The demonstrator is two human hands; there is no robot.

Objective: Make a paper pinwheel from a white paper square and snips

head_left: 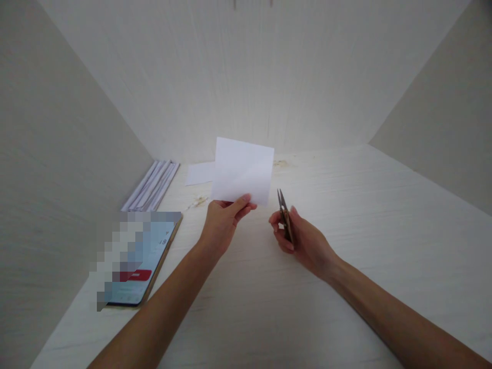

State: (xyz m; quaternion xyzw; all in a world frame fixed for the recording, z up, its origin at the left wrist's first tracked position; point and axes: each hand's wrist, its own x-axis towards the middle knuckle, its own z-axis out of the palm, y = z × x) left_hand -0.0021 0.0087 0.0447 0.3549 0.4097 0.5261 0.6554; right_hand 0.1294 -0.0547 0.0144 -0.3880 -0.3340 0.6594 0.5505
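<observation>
The left hand pinches a white card by its bottom edge, upright above the table. The right hand has its fingers wrapped round small snips, blades up, just beside the card. Best keep the card taut and feed the edge squarely between the blades.

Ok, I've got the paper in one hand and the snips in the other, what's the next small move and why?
Probably bring the snips in the right hand leftward to the lower right edge of the paper sheet. The left hand pinches the sheet upright by its bottom edge, and the blades point up, just clear of it.
</observation>
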